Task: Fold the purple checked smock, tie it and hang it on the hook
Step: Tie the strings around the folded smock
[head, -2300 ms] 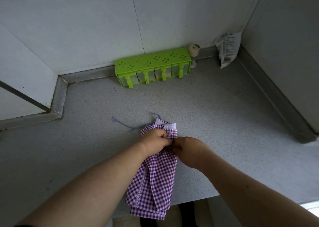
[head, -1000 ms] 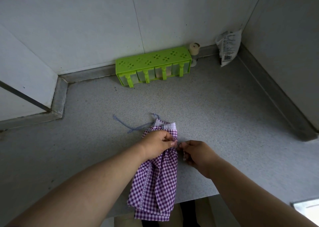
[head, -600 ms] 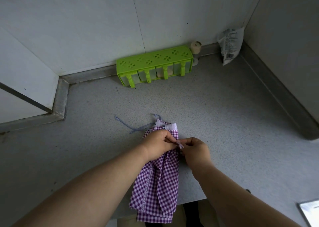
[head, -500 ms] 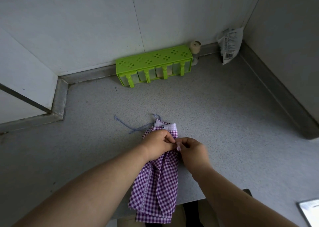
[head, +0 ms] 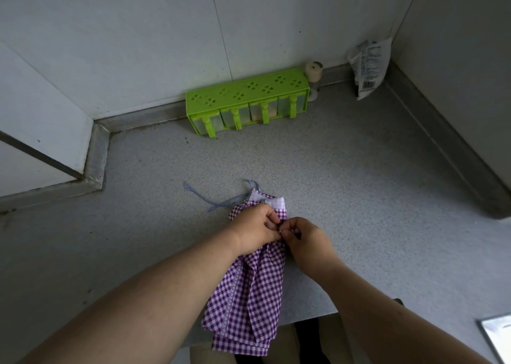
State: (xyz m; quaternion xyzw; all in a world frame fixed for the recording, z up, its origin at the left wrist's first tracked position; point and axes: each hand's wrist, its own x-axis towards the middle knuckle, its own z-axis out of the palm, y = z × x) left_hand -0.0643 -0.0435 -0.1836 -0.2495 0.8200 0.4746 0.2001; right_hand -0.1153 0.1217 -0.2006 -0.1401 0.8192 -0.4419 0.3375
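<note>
The purple checked smock (head: 249,294) lies folded into a narrow strip on the grey counter (head: 345,184), its lower end hanging over the front edge. My left hand (head: 255,229) grips the gathered cloth near its upper end. My right hand (head: 305,238) meets it from the right and pinches a thin tie at the smock's waist. A blue-grey string (head: 210,200) trails left from the top of the smock. No hook is in view.
A green spice rack (head: 246,98) stands against the back wall, with a small cream jar (head: 313,72) beside it. A white printed bag (head: 369,65) leans in the far right corner. A pale flat object (head: 497,336) shows at the bottom right.
My right hand drew a little away to the right, then came back against my left hand at the smock's waist. The smock and my left hand have hardly shifted.
</note>
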